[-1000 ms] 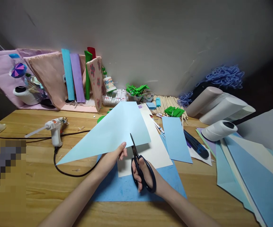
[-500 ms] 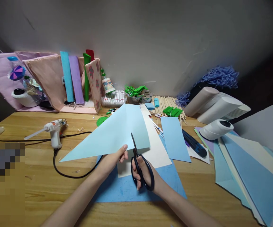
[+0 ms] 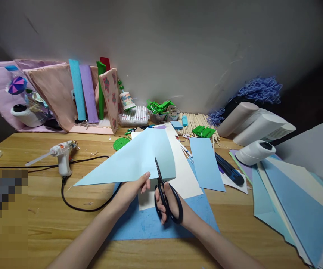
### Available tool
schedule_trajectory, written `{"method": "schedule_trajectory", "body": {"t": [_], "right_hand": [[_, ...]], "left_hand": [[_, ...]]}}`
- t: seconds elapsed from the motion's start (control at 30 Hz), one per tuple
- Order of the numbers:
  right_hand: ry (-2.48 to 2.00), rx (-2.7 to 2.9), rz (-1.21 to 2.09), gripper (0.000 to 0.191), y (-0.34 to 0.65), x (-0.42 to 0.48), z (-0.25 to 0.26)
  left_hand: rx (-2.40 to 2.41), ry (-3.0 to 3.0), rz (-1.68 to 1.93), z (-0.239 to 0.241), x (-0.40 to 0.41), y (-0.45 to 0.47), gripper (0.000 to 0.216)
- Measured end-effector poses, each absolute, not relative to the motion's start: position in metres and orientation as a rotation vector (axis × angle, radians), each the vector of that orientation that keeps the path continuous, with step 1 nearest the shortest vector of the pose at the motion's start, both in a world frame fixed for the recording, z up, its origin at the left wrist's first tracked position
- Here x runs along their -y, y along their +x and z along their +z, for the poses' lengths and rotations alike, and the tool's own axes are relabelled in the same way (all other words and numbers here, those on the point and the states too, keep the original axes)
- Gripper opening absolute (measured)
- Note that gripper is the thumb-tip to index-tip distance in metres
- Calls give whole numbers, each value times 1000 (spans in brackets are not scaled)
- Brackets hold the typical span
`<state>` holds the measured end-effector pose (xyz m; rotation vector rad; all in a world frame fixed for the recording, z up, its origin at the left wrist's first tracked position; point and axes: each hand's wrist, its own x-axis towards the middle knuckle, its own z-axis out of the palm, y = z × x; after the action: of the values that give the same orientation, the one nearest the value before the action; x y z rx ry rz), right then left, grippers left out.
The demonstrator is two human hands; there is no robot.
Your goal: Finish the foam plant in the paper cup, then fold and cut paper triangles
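My left hand (image 3: pixel 136 188) pinches the near edge of a pale blue sheet of paper (image 3: pixel 133 157), thumb on top and the other fingers curled beneath. The sheet is held up off the table, its pointed corner reaching left. In my right hand (image 3: pixel 169 203) is a pair of black-handled scissors (image 3: pixel 164 201), fingers through the loops. One dark blade lies over the sheet just right of my left thumb; the other blade is mostly hidden under the paper. Below both hands lie a white sheet (image 3: pixel 185 186) and a larger blue sheet (image 3: pixel 161 228).
To the left rests a hot glue gun (image 3: pixel 64 158) with its black cable. A blue rectangle of paper (image 3: pixel 207 164) and a dark blue tool (image 3: pixel 230 170) lie right of the sheets. Stacked coloured papers (image 3: pixel 298 201) cover the right side. Behind stand a marker box (image 3: pixel 134 116) and wooden sticks (image 3: pixel 196 123).
The pale blue sheet has shifted and bent, its far edge lower and its left point moved slightly right and up. The scissor handles look slightly more spread. Both hands stay nearly in place.
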<state>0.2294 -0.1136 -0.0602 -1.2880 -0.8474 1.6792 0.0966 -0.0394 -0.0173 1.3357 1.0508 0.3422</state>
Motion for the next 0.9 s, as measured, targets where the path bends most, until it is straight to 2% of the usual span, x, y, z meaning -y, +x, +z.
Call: {"method": "schedule_trajectory", "body": {"t": [0.17, 0.43, 0.77, 0.9], "right_hand": [[-1247, 833, 1701, 68, 234, 111, -65], [-1301, 811, 1613, 59, 227, 114, -59], [-1225, 836, 1575, 68, 231, 111, -70], [-1243, 845, 1543, 64, 231, 112, -65]], "left_hand": [[-1020, 1272, 297, -22, 41, 96, 44], [-1017, 1295, 296, -26, 40, 96, 44], [-854, 1153, 326, -26, 50, 102, 46], [-850, 1136, 341, -26, 52, 104, 46]]}}
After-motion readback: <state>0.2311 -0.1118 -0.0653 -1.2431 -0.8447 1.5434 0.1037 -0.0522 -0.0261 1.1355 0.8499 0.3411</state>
